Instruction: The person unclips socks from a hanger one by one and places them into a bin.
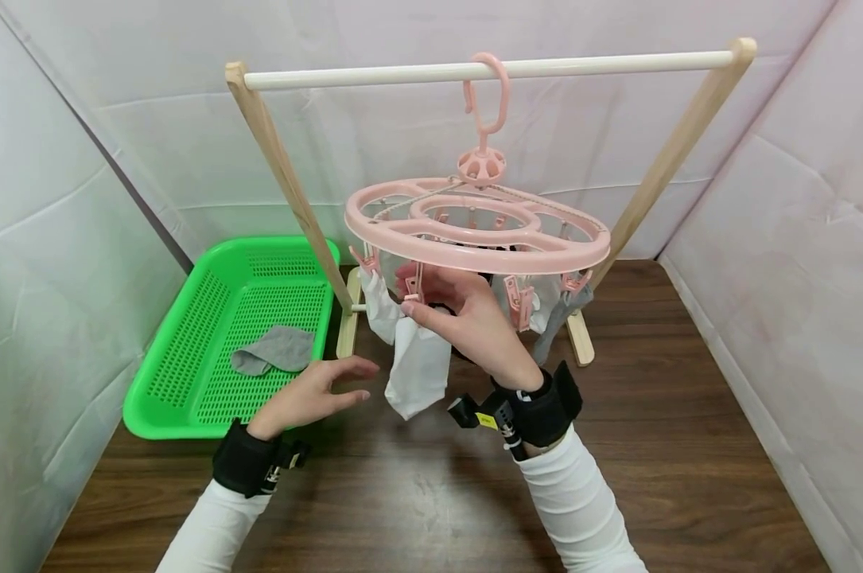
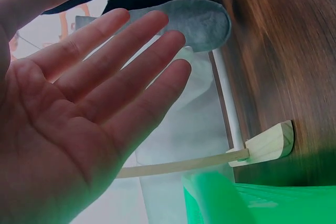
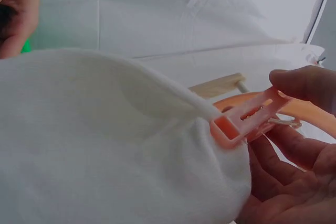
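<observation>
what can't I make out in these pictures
Head view: what the rear clothespins hold, hidden by drying hanger and right hand.
Left wrist view: part of the grey sock, behind the left hand; the green basket, cut off by the bottom edge.
Right wrist view: the white sock's far end, past the left edge.

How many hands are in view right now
2: the left hand near the green basket; the right hand pinching a pink clothespin at a white sock. No others show; some fingers are hidden.

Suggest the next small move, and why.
Probably ease the right hand off the pink clip: the white cloth hangs with its edge at the clip's mouth, and the left hand is open, apart from the cloth.
</observation>
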Available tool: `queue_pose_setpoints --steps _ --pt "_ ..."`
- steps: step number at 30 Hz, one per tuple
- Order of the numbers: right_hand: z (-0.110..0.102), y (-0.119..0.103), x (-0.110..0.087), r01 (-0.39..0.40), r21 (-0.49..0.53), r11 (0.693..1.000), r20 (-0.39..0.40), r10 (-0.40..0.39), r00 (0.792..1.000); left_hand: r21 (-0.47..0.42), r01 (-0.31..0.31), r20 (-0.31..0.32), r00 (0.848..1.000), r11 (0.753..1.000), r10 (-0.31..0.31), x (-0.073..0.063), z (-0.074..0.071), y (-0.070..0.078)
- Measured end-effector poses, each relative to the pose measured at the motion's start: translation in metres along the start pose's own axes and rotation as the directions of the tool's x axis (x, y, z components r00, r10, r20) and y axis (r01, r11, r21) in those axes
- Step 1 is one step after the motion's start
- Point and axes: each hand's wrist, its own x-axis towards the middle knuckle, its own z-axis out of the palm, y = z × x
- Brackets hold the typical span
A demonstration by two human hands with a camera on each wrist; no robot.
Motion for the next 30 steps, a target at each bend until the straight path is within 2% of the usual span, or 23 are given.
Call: queue_pose_setpoints --steps 6,11,17,20,25,30 --pt "-0.008 -0.004 0.001 -0.075 0.074 0.994 0.088 0.068 0.994 -0.008 -0.023 0.017 1.0 1.0 0.023 0.005 0.003 0.006" --pt "-0.01 -0.005 0.002 -0.121 0.139 0.983 0.111 0.106 0.988 -0.029 -0.039 0.002 0.999 0.999 0.039 0.009 0.007 0.018" --pt "-0.011 -0.002 0.0 -0.138 0.139 0.981 0.113 0.123 0.986 0.02 -0.072 -0.092 0.993 0.997 0.073 0.014 0.018 0.032" --pt "-0.011 -0.001 -0.001 -0.13 0.142 0.981 0.114 0.115 0.987 0.022 -0.106 -0.155 0.982 0.994 0.108 0.018 0.025 0.036" --pt "-0.011 0.001 -0.002 -0.11 0.17 0.979 0.112 0.092 0.989 -0.022 -0.171 -0.238 0.958 0.985 0.161 0.023 0.037 0.038" --pt "-0.009 0.002 -0.003 -0.1 0.189 0.977 0.103 0.082 0.991 -0.024 -0.157 -0.301 0.943 0.987 0.142 0.024 0.047 0.039"
